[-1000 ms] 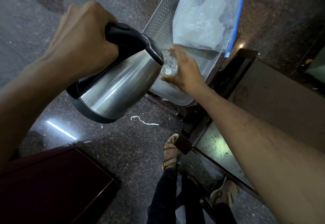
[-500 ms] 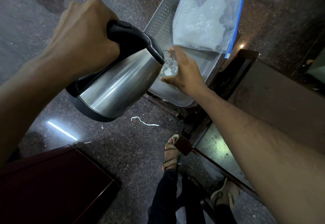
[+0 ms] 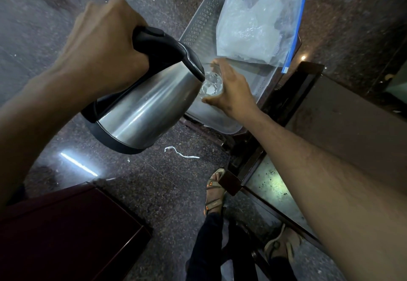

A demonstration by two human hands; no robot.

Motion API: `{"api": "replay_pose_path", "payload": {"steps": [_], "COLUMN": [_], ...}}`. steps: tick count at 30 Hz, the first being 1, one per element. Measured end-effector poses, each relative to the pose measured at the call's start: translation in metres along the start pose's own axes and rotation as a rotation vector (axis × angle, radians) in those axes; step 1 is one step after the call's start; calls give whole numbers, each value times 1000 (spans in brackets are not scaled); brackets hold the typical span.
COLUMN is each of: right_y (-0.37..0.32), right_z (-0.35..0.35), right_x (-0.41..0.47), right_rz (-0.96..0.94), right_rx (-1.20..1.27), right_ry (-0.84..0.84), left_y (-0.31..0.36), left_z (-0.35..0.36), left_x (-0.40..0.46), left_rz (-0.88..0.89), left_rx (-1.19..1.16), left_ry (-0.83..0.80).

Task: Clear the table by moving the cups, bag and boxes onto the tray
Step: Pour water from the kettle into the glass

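Note:
My left hand (image 3: 103, 44) grips the black handle of a steel electric kettle (image 3: 145, 108), which is tipped with its spout down toward a clear glass cup (image 3: 211, 85). My right hand (image 3: 231, 93) wraps around that cup and holds it just above the near end of a translucent grey plastic tray (image 3: 198, 27). A clear zip bag with a blue seal strip (image 3: 255, 25), filled with crumpled clear plastic, lies across the far end of the tray. The cup's far side is hidden by my fingers.
A dark wooden table (image 3: 343, 126) with a glass lower shelf (image 3: 273, 190) stands at the right. A dark red cabinet top (image 3: 66, 232) fills the lower left. Polished stone floor with a white scrap (image 3: 180, 151) lies between; my sandalled feet (image 3: 214, 192) are below.
The kettle has tipped slightly further and shifted a little up and right toward the cup. My right hand and the cup have barely moved.

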State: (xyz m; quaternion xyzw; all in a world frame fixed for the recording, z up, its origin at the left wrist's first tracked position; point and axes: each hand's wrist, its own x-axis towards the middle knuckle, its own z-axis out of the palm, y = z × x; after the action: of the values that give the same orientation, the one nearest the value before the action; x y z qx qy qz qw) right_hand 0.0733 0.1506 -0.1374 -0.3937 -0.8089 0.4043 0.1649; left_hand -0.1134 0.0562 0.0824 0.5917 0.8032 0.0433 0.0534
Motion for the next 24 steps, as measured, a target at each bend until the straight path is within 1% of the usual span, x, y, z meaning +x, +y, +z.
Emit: {"api": "replay_pose_path", "payload": {"steps": [24], "right_y": [3], "right_z": [0], "right_x": [0], "right_rz": [-11], "right_rx": [13], "right_ry": [13], "left_y": [-2], "left_z": [1], "left_x": [1], "left_rz": [6], "left_rx": [-3], "left_ry": [-7]}}
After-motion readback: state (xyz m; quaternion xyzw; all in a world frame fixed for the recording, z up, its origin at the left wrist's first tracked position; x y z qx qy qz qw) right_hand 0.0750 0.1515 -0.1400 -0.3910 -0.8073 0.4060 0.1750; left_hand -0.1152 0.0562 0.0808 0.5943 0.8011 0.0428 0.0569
